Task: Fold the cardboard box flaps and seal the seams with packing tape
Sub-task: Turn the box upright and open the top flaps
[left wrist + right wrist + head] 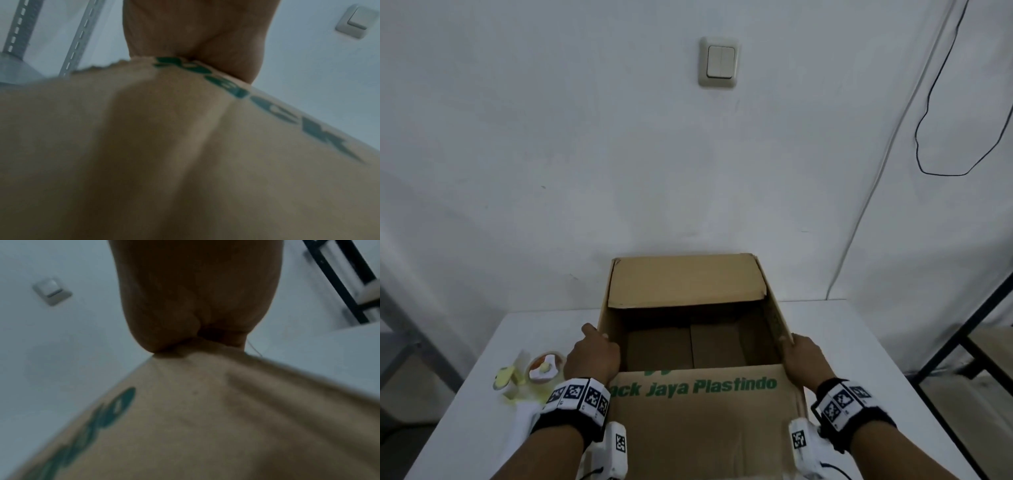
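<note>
An open brown cardboard box (777, 318) stands on the white table (482, 428). Its far flap (688, 284) is folded inward over the opening. The near flap (705, 421), printed in green letters, stands tilted toward me. My left hand (592, 356) grips the flap's left top corner at the box's left wall, thumb outside. My right hand (803, 354) grips the right corner the same way. In the wrist views the left palm (195, 32) and the right palm (195, 288) close over the cardboard edge (185, 146) (205, 418). The fingertips are hidden.
A round roll with an orange core (544, 371), which looks like tape, lies left of the box beside yellowish items (508, 380). The wall close behind carries a light switch (720, 62) and a black cable (928, 120). A black frame (962, 342) stands to the right.
</note>
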